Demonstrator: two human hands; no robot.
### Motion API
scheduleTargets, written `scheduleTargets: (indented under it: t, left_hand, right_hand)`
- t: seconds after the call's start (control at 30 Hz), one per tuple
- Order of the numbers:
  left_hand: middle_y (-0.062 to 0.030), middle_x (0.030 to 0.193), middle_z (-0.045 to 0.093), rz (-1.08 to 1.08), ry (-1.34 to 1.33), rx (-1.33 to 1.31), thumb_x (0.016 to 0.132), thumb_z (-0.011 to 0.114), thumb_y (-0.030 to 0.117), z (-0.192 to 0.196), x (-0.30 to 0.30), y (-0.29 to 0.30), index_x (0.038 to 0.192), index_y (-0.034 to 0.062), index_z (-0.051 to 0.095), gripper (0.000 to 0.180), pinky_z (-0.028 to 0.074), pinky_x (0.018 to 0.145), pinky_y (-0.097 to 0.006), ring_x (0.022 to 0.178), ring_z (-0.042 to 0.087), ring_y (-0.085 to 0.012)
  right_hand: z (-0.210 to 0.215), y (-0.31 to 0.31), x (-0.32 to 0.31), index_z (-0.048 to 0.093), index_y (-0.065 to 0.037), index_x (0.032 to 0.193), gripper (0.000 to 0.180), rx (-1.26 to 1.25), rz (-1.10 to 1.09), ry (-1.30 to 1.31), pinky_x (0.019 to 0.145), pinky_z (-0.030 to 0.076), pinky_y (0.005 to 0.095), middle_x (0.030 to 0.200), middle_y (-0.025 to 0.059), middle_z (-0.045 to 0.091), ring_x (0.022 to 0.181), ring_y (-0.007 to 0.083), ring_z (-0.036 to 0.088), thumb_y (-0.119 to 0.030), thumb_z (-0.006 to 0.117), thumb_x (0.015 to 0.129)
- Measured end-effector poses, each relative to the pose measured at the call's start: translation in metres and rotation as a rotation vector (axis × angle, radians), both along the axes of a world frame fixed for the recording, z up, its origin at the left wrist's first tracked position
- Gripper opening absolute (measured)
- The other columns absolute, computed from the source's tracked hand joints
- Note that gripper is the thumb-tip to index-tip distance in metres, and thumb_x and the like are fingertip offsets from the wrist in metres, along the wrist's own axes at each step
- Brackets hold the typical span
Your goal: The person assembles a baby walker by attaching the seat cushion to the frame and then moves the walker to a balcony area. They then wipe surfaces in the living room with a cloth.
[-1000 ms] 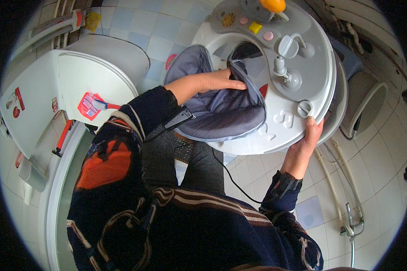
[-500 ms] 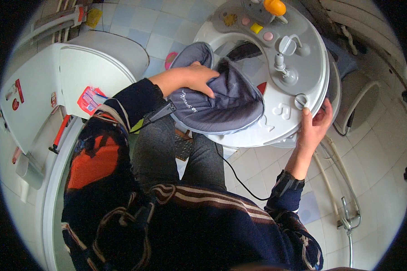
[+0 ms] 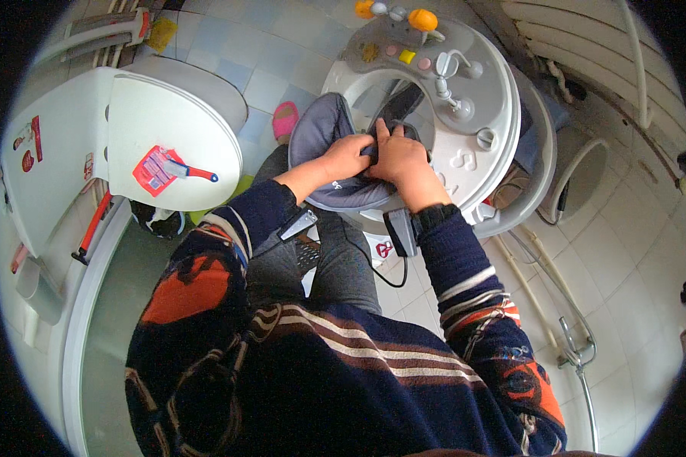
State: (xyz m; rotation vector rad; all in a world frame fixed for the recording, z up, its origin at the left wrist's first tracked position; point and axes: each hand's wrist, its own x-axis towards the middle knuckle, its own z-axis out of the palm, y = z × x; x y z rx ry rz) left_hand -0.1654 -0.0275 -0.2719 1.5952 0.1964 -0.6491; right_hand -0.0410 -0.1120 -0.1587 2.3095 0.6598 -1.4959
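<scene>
Round white plastic baby walker tray [image 3: 489,145] with coloured toy knobs, grey padded fabric seat [image 3: 329,156] hanging at its central opening, left hand [image 3: 347,156] and right hand [image 3: 399,158] side by side, both gripping the seat's edge, white toilet lid [image 3: 168,126] well left of the tray

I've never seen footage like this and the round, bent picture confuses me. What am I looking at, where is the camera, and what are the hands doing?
The camera sits on a person's head and looks down, so you see their dark striped sleeves and both bare hands; the wide lens bends straight edges. The left hand and right hand together grip the grey padded fabric seat at the opening of a round white plastic baby walker tray with coloured toy knobs. It stands on a pale tiled floor. To the left is a white toilet lid with a red sticker.
</scene>
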Motion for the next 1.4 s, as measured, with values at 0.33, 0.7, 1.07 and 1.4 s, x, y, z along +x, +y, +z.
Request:
scheduleTargets:
  t: [0.33, 0.7, 1.07, 1.4]
  left_hand:
    - [-0.0152, 0.127, 0.065, 0.023, -0.068, -0.104, 0.081, 0.078, 0.031, 0.001, -0.007, 0.029, 0.145, 0.0091, 0.049, 0.073, 0.044, 0.103, -0.040, 0.119, 0.061, -0.0312]
    - [-0.0210, 0.111, 0.069, -0.308, 0.066, 0.157, 0.069, 0.077, 0.036, -0.009, -0.012, 0.005, 0.110, 0.0048, 0.072, 0.051, 0.042, 0.099, -0.044, 0.112, 0.062, -0.0371]
    - [-0.0283, 0.129, 0.060, -0.134, 0.133, 0.166, 0.076, 0.073, 0.058, 0.023, -0.003, -0.030, 0.122, 0.0007, 0.062, 0.075, 0.038, 0.107, -0.053, 0.129, 0.051, -0.0437]
    - [-0.0151, 0.121, 0.069, -0.161, 0.098, 0.163, 0.090, 0.061, 0.035, 0.000, -0.003, -0.039, 0.113, 0.0125, 0.071, 0.034, 0.041, 0.097, -0.051, 0.121, 0.058, -0.0342]
  right_hand:
    - [-0.020, -0.025, 0.009, 0.069, -0.008, 0.120, 0.053, 0.096, -0.090, 0.248, 0.095, 0.053, 0.0468, 0.119, 0.0196, 0.070, 0.111, 0.0378, 0.066, -0.040, 0.075, 0.078]
    - [-0.042, -0.035, -0.027, 0.068, 0.002, 0.113, 0.048, 0.266, -0.712, 0.021, 0.097, 0.051, 0.0450, 0.112, 0.0268, 0.070, 0.110, 0.0443, 0.065, -0.036, 0.074, 0.084]
    - [-0.084, -0.070, -0.030, 0.072, 0.001, 0.101, 0.031, 0.185, -1.125, -0.257, 0.090, 0.054, 0.0440, 0.103, 0.0253, 0.072, 0.101, 0.0426, 0.069, -0.026, 0.073, 0.085]
    - [-0.020, -0.015, -0.009, 0.059, -0.011, 0.136, 0.047, 0.185, 0.244, 0.054, 0.100, 0.049, 0.0475, 0.130, 0.0201, 0.060, 0.118, 0.0407, 0.060, -0.025, 0.060, 0.091]
